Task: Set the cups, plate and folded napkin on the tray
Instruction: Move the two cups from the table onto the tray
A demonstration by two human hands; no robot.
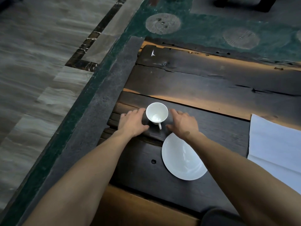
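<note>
A white cup (156, 113) stands upright on the dark wooden table (203, 79), its handle pointing toward me. My left hand (132, 122) lies flat on the wood just left of the cup, fingers relaxed, not touching it. My right hand (183, 123) rests palm down just right of the cup, fingers spread. A white plate (180, 162) lies nearer to me, partly covered by my right forearm. A white napkin (273, 147) lies unfolded at the right edge. No tray is in view.
The table's left edge runs beside a dark green patterned rug (211, 26) and grey tiled floor (40, 62). A round hole (153, 161) sits in the wood left of the plate. Dark furniture legs (244, 4) stand at the top.
</note>
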